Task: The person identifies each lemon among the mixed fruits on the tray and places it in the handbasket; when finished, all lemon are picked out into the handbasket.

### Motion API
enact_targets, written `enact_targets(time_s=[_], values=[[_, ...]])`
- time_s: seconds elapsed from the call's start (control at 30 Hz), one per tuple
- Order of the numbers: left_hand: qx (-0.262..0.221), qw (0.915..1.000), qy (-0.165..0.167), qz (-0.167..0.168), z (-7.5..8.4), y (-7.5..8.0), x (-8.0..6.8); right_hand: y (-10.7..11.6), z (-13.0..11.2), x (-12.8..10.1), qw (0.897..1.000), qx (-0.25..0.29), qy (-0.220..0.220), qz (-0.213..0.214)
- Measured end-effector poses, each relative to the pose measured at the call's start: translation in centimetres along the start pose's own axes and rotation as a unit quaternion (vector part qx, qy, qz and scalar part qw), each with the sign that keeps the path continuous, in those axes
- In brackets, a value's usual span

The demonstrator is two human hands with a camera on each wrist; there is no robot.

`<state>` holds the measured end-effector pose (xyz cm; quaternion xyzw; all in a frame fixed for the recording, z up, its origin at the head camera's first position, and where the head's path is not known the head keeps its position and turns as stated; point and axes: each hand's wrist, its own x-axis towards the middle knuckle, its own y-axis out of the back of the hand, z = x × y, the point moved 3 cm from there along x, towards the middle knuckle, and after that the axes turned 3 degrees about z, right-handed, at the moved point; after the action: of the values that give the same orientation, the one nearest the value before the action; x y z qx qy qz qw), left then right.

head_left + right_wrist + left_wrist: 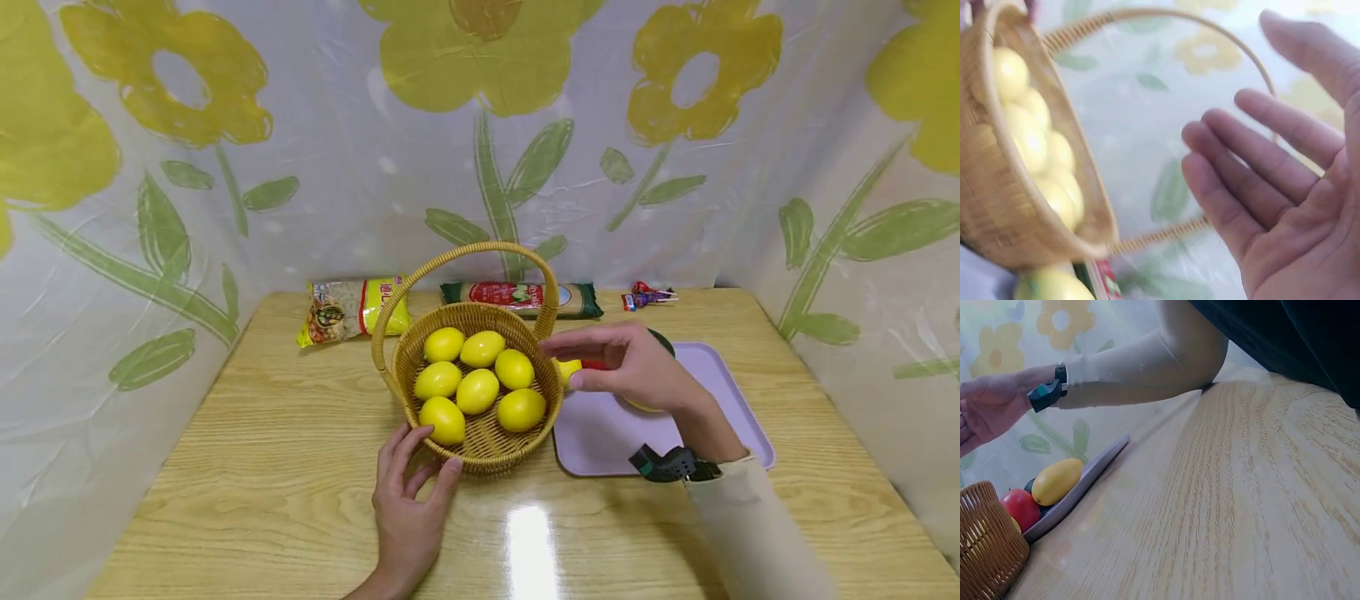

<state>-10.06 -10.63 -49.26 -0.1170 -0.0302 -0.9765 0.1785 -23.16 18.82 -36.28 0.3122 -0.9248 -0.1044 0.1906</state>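
Yellow lemons (477, 389) filled a tan woven basket (483, 446) left of a lilac tray (720, 392); the far white curtain (375, 167) bore yellow flowers and green leaves.

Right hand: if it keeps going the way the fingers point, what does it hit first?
Likely the basket: the right hand is open, fingers aimed at its near rim and handle base, with nothing visible between. Depth is uncertain; it may pass just above the rim.

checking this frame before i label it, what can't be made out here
- Head view: the right hand covers most of the fruit on the purple tray; their count is unclear.
- Head view: print on the yellow packet and noodle packet is too small to read.
- Right wrist view: lemons in the wicker basket are blurred.
- Left wrist view: the left hand is out of frame.
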Motion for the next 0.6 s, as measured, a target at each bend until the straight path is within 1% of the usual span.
enact_targets(time_s=[0.07,0.17,0.27,0.37,0.43,0.47,0.53,0.6], values=[[-0.002,1.0000,-0.002,0.000,0.0,0.0,0.0,1.4,0.3,-0.3,1.000,0.014,-0.001,0.015],[-0.006,1.0000,-0.001,-0.001,0.0,0.0,0.0,2.9,1.1,-0.6,0.999,0.003,-0.014,0.036],[-0.008,1.0000,0.003,-0.004,0.0,0.0,0.0,3.8,2.3,-0.8,0.997,-0.022,-0.047,0.058],[-0.007,0.9999,0.005,-0.006,0.0,0.0,0.0,4.1,3.8,-0.6,0.992,-0.057,-0.089,0.072],[-0.007,0.9999,0.006,-0.005,0.0,0.0,0.0,3.9,4.8,-0.4,0.987,-0.093,-0.110,0.074],[-0.007,0.9999,0.006,-0.005,0.0,0.0,0.0,3.7,5.3,-0.3,0.983,-0.124,-0.115,0.071],[-0.008,0.9999,0.006,-0.005,0.0,0.0,0.0,3.2,5.8,0.0,0.971,-0.197,-0.121,0.062],[-0.008,0.9999,0.006,-0.005,0.0,0.0,0.0,2.4,5.8,0.3,0.955,-0.269,-0.116,0.047]])
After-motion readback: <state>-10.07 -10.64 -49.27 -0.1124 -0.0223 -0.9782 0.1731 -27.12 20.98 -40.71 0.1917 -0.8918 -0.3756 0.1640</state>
